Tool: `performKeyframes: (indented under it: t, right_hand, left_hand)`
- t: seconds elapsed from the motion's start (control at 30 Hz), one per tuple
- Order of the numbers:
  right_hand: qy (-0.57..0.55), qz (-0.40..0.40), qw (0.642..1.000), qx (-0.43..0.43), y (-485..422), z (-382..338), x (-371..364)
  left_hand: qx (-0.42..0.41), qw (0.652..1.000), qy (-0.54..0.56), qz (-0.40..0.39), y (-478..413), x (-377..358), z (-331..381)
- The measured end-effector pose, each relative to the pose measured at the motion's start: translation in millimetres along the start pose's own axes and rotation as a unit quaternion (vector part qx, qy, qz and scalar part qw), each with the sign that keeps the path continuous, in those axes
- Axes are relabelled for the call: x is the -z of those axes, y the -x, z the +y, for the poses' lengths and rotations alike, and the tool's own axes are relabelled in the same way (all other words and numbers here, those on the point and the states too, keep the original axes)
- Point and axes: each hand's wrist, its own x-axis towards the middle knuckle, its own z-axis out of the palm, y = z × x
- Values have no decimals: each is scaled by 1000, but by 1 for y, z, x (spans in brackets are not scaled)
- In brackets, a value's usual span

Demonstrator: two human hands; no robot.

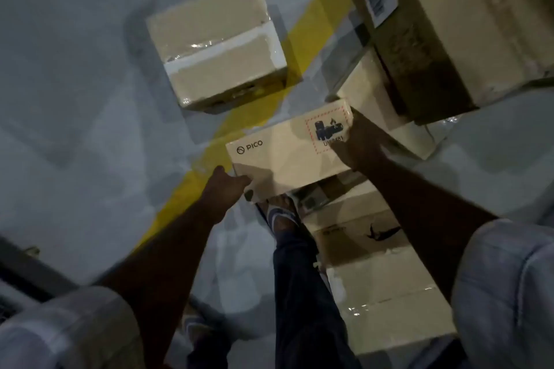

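Two hands hold one pale PICO box [287,156] between them, roughly level, in front of the person's body. It appears to be lifted clear of the grey floor [75,84], above a sandalled foot [281,216] and over the lower stretch of a yellow line [311,30] painted there.

The left hand [227,186] grasps the near left corner, thumb lying on the side face. Its other fingers go under the box and cannot be seen. The right hand [359,144] clasps the far right end, its fingers partly covering a red-bordered battery warning label [328,132].

A taped carton [215,45] sits on the floor further ahead, well apart from the held box. A large carton [449,24] with a barcode sticker looms at upper right, and more stacked cartons [386,293] run along the person's right side.

Judging by its flat faces and crisp edges, the box is stiff cardboard that will not sag, and the easy two-handed carry suggests moderate weight. Its smooth surface could slip, so opposite ends with fingers underneath look like the soundest hold. The battery mark argues for setting it down gently and not dropping it.
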Motion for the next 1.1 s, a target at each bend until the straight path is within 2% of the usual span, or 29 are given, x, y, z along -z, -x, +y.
performKeyframes:
  t: [0.1,0.2,0.3,0.37,0.43,0.57,0.67,0.8,0.9,1.0,1.1]
  right_hand:
    - [-105,-17,994,38,-15,-4,4]
    - [-140,-30,990,9,-12,-10,2]
    - [-141,29,989,-28,17,-28,9]
    - [-145,80,986,-16,44,-41,23]
    - [-144,73,987,-5,77,-52,36]
    - [-35,33,998,45,142,-93,56]
    - [66,-14,994,84,204,-152,70]
    - [191,-60,954,224,287,-214,86]
    - [226,-108,933,258,336,-259,94]
    - [219,-94,919,314,386,-296,94]
    - [262,-78,897,348,429,-324,90]
  left_hand:
    - [-22,994,98,-41,-23,-8,10]
    - [-24,980,177,-85,-36,-9,12]
    - [-38,979,186,-79,-11,8,17]
    - [-22,978,199,-66,25,31,17]
    - [-16,978,201,-47,67,60,6]
    - [-54,987,150,8,164,121,-21]
    - [-88,990,85,67,237,173,-39]
    - [-93,986,1,135,320,237,-86]
    - [-75,977,-35,194,365,269,-127]
    - [-77,966,-29,245,405,289,-163]
    - [-85,953,0,290,440,301,-197]
